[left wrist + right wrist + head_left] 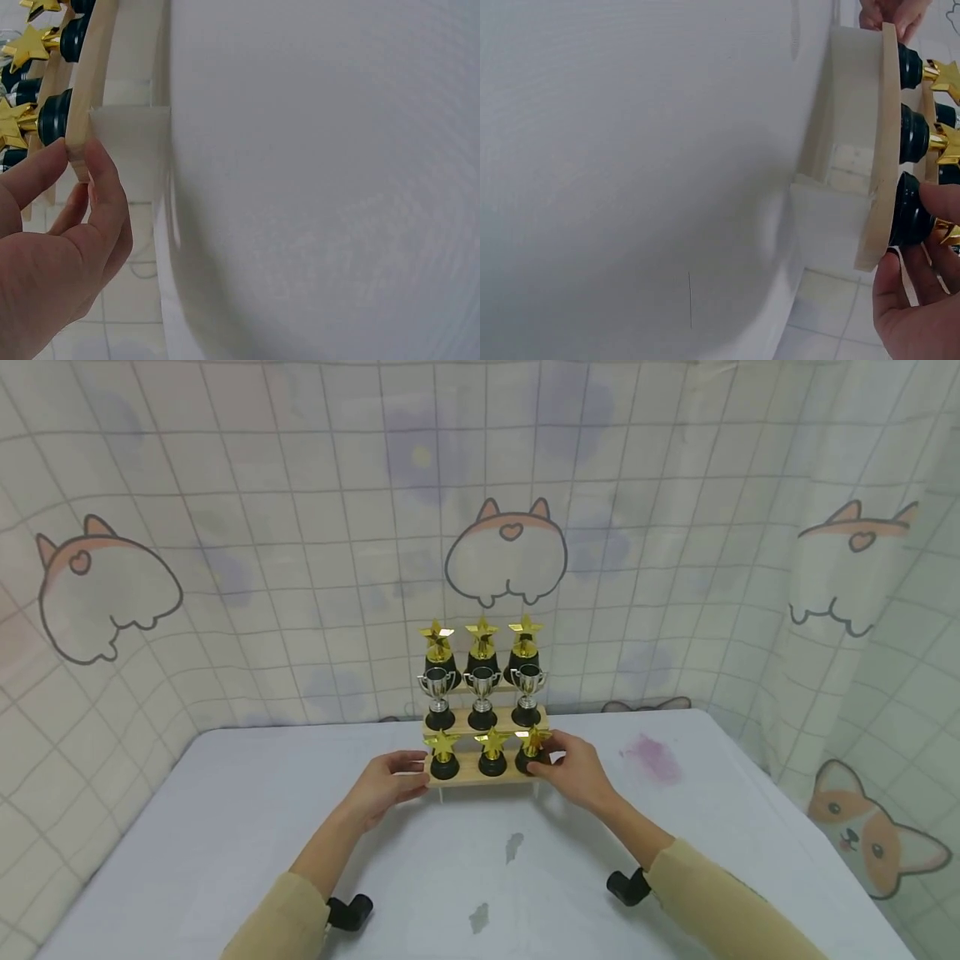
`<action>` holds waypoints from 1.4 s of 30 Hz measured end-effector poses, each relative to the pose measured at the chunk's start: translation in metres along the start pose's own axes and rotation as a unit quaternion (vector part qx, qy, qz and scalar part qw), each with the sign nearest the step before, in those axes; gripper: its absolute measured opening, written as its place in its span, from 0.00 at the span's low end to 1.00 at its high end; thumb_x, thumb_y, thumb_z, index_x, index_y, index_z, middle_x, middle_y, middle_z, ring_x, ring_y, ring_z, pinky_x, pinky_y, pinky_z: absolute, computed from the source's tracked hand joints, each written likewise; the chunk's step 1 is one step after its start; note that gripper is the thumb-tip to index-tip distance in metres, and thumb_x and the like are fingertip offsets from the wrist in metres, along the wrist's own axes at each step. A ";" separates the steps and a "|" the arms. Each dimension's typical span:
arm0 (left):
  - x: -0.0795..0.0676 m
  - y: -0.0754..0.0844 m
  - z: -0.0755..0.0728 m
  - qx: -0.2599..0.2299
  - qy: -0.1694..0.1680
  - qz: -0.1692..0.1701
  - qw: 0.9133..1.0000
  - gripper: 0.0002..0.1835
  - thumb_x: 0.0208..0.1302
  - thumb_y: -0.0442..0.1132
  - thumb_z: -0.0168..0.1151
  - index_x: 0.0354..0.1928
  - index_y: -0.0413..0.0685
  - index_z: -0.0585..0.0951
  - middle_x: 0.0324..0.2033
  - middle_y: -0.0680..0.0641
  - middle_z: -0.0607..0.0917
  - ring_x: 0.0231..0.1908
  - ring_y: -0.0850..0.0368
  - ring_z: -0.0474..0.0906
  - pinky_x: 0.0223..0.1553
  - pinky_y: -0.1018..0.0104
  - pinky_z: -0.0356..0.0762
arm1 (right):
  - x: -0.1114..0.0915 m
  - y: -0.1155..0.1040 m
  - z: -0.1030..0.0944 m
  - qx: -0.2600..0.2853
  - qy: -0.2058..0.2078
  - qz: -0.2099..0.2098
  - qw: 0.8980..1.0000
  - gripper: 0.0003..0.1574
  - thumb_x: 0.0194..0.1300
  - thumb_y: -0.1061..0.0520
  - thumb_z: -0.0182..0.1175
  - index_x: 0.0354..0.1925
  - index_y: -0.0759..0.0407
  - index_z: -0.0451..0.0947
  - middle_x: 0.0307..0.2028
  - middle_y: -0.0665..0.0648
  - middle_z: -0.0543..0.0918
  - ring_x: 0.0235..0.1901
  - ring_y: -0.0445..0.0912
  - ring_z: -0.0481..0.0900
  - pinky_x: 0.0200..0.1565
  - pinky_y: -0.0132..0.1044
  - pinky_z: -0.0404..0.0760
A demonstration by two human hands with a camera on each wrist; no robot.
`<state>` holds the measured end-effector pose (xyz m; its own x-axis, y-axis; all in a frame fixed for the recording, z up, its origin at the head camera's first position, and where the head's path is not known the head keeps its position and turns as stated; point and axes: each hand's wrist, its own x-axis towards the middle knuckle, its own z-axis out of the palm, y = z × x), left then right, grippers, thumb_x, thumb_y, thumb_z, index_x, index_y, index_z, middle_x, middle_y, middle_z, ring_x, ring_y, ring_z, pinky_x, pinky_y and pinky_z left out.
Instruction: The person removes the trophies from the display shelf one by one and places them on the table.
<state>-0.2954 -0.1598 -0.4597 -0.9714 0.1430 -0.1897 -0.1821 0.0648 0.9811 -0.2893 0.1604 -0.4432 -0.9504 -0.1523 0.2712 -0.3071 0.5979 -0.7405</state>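
Observation:
A tiered wooden display stand [468, 770] on clear legs holds three rows of small trophies. Silver cups [482, 683] on black bases fill the middle row, with gold star trophies [482, 643] behind and in front. My left hand [384, 787] pinches the left end of the lowest board, thumb on top and fingers beneath, as the left wrist view shows. At the other end, my right hand [579, 770] grips the black base of the front right star trophy [910, 214]. That base sits on or very near the board; exact contact is partly hidden by the fingers.
The stand is near the back of a white-covered table [262, 810]. Behind it hangs a grid-patterned curtain [300, 568] with dog prints. Grey marks [513, 847] and a pink stain [652, 758] show on the cloth. Black devices [349, 912] are worn at both wrists.

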 end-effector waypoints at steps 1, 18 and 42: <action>0.000 0.000 0.000 0.000 0.000 0.000 1.000 0.26 0.66 0.23 0.64 0.66 0.32 0.74 0.57 0.33 0.75 0.47 0.49 0.82 0.52 0.58 0.85 | -0.001 0.000 0.000 0.005 -0.001 0.001 1.000 0.17 0.60 0.60 0.74 0.46 0.63 0.82 0.43 0.60 0.87 0.44 0.54 0.83 0.44 0.45 0.86; -0.002 0.001 0.000 0.001 0.002 0.003 1.000 0.26 0.67 0.25 0.65 0.66 0.34 0.74 0.57 0.34 0.75 0.48 0.49 0.82 0.52 0.58 0.86 | -0.010 -0.010 -0.003 0.071 -0.015 0.037 0.997 0.21 0.59 0.63 0.75 0.50 0.67 0.83 0.46 0.62 0.86 0.46 0.56 0.86 0.49 0.43 0.88; 0.000 -0.004 0.000 -0.014 0.005 -0.003 1.000 0.27 0.66 0.23 0.65 0.66 0.33 0.74 0.58 0.33 0.75 0.49 0.47 0.82 0.51 0.58 0.86 | -0.030 -0.025 0.005 0.145 -0.092 0.035 0.985 0.28 0.57 0.61 0.77 0.54 0.69 0.81 0.45 0.60 0.86 0.43 0.53 0.87 0.46 0.40 0.88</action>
<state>-0.2951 -0.1602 -0.4642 -0.9716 0.1321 -0.1961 -0.1927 0.0385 0.9805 -0.2530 0.1458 -0.4360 -0.9544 -0.2742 0.1181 -0.2172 0.3663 -0.9048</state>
